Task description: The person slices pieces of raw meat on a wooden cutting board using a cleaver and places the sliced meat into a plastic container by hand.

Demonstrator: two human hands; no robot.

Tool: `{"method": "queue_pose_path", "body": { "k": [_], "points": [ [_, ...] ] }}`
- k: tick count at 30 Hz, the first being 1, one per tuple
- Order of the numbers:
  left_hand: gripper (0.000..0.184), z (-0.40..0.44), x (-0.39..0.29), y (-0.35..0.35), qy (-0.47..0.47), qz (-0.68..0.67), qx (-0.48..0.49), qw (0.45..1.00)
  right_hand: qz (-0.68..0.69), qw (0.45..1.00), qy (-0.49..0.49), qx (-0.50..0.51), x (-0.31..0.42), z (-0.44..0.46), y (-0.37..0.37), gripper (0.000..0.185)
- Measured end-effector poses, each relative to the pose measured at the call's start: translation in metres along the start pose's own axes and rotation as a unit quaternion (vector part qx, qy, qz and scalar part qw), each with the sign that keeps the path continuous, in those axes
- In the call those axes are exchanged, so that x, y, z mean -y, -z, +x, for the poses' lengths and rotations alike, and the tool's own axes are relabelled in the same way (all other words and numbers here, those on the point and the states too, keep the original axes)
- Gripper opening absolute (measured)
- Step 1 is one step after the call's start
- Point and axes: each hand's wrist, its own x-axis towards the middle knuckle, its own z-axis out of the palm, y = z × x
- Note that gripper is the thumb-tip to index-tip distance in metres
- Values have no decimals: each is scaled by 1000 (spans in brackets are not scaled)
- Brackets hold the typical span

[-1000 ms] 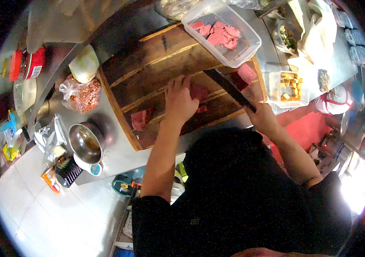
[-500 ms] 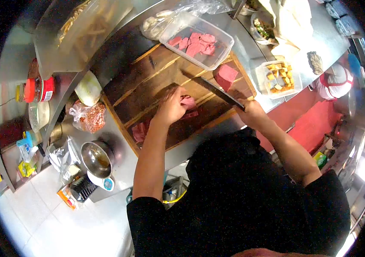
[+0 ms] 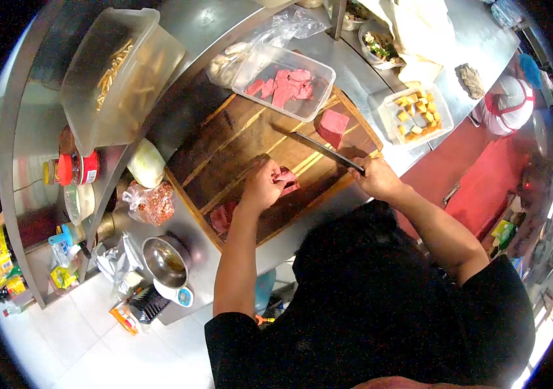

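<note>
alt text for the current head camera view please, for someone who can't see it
A person in black holds a knife in the right hand and pinches red meat with the left hand, over a wooden cutting board. A clear tub of sliced meat overlaps the board's far edge; a steel bowl sits to the left.

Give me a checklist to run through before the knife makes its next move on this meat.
1. Knife gripped by its handle in the right hand: ok.
2. Left hand apart from the blade: ok, a gap shows.
3. Small meat piece held: ok, in the left hand's fingers.
4. Container of sliced meat wholly off the cutting board: not ok, it overlaps the far edge.
5. Board secured against sliding: cannot tell.
6. Blade sharp: cannot tell.
</note>
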Motion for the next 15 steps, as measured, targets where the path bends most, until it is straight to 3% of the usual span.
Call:
{"method": "queue_pose_path", "body": {
  "k": [2,6,11,15],
  "points": [
    [25,-1,-7,2,61,-84,2,995,1,1000,-6,3,0,-1,1,24],
    [23,-4,22,-15,25,-92,-33,995,-3,1000,-12,12,-5,1,-1,26],
    [23,1,14,-4,125,-105,43,986,-6,1000,4,7,-12,4,-4,28],
    [21,3,33,-7,103,-121,15,987,30,997,-54,40,-2,5,5,25]
  ]
}}
